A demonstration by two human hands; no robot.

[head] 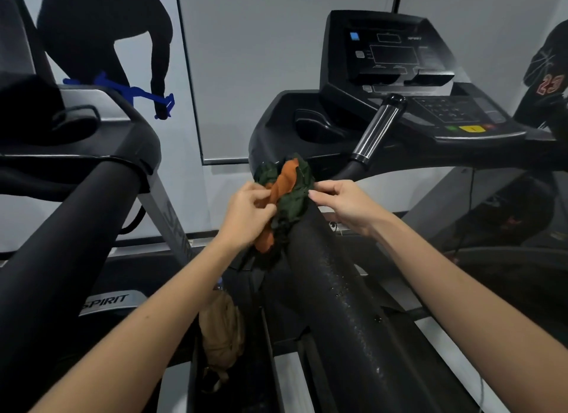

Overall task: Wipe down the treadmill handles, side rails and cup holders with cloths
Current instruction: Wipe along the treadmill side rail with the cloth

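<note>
1. The fingers (263, 201) of the left hand (246, 219) were curled tight round the orange fold of a crumpled dark green and orange cloth (290, 194). They bunched it against the far end of the thick black padded handrail (338, 296).
2. The right hand (344, 203) met the bundle from the handrail's other side. Its thumb and forefinger were nearly closed, pinching the green edge, with the other fingers loosely bent.
3. The cloth sat on top of the handrail at that far end, with a tail hanging down the handrail's left flank. It looked wadded rather than spread, so the step in hand seemed to be readying it for a pass.
4. To do this well, I judged the cloth should be opened into a flat pad and wrapped over the handrail's rounded top. With one hand gripping through it, each stroke would cover the crown and both flanks.
5. Pale specks dotted the handrail nearer the person; whether drops or dust I could not tell. Long strokes from the far end down toward them would probably clear most.
6. Beyond the handrail's far end lay the moulded black cup holder (316, 127) and the chrome-banded grip handle (376, 133), both seemingly not yet reached.
7. A tan fabric bag (221, 329) sat low on the handrail's left, where a loose cloth tail might snag.
</note>
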